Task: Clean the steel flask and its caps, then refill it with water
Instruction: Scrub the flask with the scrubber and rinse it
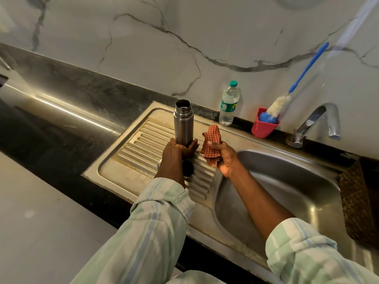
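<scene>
The steel flask (183, 123) stands upright and uncapped on the ribbed drainboard (143, 138), its mouth open at the top. My left hand (178, 149) grips the flask around its base. Just right of it, my right hand (222, 155) holds a crumpled orange checked cloth (211, 140), apart from the flask. A black cap (188, 168) lies on the drainboard below my left hand, partly hidden by my wrist. No other cap shows.
A plastic water bottle (228, 104) with a green cap stands against the wall. A red cup (264, 125) holds a blue-handled bottle brush (303, 72). The tap (320, 121) rises over the sink basin (287, 181). A brown mat (356, 199) lies at the right edge.
</scene>
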Demonstrator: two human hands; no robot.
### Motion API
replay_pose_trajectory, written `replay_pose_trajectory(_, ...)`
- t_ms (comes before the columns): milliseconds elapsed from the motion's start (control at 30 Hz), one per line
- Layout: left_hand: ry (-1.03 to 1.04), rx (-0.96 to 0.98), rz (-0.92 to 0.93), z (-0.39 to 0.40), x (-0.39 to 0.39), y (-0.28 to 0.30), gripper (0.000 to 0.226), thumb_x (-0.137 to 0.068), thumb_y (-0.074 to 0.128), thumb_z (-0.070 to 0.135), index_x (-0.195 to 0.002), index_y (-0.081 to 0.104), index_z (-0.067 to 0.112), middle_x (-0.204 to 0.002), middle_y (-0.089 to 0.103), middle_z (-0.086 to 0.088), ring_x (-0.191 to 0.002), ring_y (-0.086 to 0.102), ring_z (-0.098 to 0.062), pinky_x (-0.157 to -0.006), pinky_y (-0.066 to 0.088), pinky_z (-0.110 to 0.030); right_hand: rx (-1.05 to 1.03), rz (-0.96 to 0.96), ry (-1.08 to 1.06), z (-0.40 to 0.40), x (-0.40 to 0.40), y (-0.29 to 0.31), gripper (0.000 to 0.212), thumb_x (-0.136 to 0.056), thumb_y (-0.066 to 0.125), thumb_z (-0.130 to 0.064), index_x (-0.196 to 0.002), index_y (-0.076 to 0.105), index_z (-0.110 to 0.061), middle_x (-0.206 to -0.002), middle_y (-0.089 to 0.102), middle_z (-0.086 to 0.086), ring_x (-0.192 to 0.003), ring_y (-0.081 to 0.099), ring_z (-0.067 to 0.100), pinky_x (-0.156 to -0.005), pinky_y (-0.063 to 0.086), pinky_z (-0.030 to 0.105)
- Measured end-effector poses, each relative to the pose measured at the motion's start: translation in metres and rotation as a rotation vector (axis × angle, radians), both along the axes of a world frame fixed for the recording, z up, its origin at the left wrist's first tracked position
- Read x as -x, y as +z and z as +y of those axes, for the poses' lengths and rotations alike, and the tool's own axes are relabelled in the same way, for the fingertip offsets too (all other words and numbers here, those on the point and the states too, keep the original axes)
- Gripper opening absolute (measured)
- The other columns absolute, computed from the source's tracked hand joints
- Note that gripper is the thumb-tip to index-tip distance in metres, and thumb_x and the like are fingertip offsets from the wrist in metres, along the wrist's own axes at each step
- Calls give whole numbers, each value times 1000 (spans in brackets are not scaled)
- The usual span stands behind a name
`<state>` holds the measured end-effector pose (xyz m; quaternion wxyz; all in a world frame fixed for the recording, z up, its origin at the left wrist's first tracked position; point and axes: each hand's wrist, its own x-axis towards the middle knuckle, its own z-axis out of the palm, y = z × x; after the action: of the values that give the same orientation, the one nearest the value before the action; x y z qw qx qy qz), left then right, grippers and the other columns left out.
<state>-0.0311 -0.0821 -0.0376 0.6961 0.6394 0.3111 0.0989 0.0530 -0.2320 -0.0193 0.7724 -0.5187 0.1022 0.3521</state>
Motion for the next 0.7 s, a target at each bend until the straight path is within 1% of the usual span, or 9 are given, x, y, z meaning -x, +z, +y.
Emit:
replay_pose_trajectory(67, 9, 77, 203, 6, -12, 18, 48, -87, 73, 25, -126, 53, 7, -99, 64, -6, -81, 68, -16, -71, 55, -27, 9, -8, 3, -1, 2, -1, 42, -78, 67, 4, -119, 58, -1, -105, 69, 18, -90, 68, 34, -72, 57, 40)
replay_pose_trajectory(133, -48, -25, 551, 15, -18, 40, 94, -57, 92, 55, -122, 46, 5, -104, 61, -11, -90, 64, -27, -80, 56, -36, 10, -1, 15, -3, 6, -1, 45, -79, 67, 3, -123, 56, -1, -110, 68, 21, -95, 67, 37, -76, 56, 43)
replay_pose_trajectory(167, 17, 13, 549, 13, -13, 41, 101, -51, 93, 57, -124, 45, 6, -112, 61, -15, -98, 63, -32, -84, 57, -42, 1, 7, 23, -5, 8, 1, 43, -81, 66, 1, -122, 56, -2, -108, 68, 20, -92, 68, 36, -73, 57, 43)
replay_pose_trajectory(267, 173, 446, 46, 7, 7, 29, 97, -69, 86, 46, -140, 40, -1, -136, 52, -27, -119, 58, -42, -91, 56, -49, -45, 22, 38, -10, 16, 1, 40, -84, 67, -6, -122, 55, -2, -105, 69, 19, -82, 70, 36, -65, 58, 43)
replay_pose_trajectory(367, 300, 917, -122, 18, 4, 37, 48, -97, 52, 13, -130, 38, -18, -110, 62, -39, -90, 69, -43, -74, 61, -47, -50, 19, 40, -11, 27, 0, 51, -80, 70, -12, -127, 55, 1, -104, 69, 18, -84, 70, 36, -66, 59, 45)
replay_pose_trajectory(400, 365, 868, -116, 22, 3, 40, 29, -98, 42, 6, -113, 48, -18, -89, 69, -33, -78, 70, -36, -71, 62, -40, -45, 23, 52, -11, 31, -1, 53, -79, 70, -13, -128, 55, 1, -104, 70, 18, -87, 70, 36, -71, 59, 48)
replay_pose_trajectory(467, 408, 448, -48, 22, 13, 42, 19, -93, 44, 3, -93, 60, -6, -74, 71, -17, -65, 69, -26, -54, 57, -29, -39, 38, 70, -11, 38, -4, 47, -83, 67, -14, -126, 57, 0, -111, 68, 20, -94, 67, 37, -86, 55, 53)
replay_pose_trajectory(567, 368, -55, 59, 23, 47, 17, 28, -83, 54, -1, -109, 64, 4, -96, 66, -16, -87, 64, -28, -57, 49, -26, -24, 37, 103, -13, 51, -10, 33, -90, 62, -13, -121, 60, -1, -112, 66, 19, -98, 64, 34, -94, 50, 54)
replay_pose_trajectory(700, 56, -242, 287, 44, 66, -34, 70, -71, 77, 17, -136, 52, 23, -135, 54, -11, -122, 52, -29, -96, 52, -43, -16, 25, 151, -17, 64, -19, 30, -92, 59, -12, -120, 60, -2, -104, 71, 16, -89, 69, 31, -73, 59, 43)
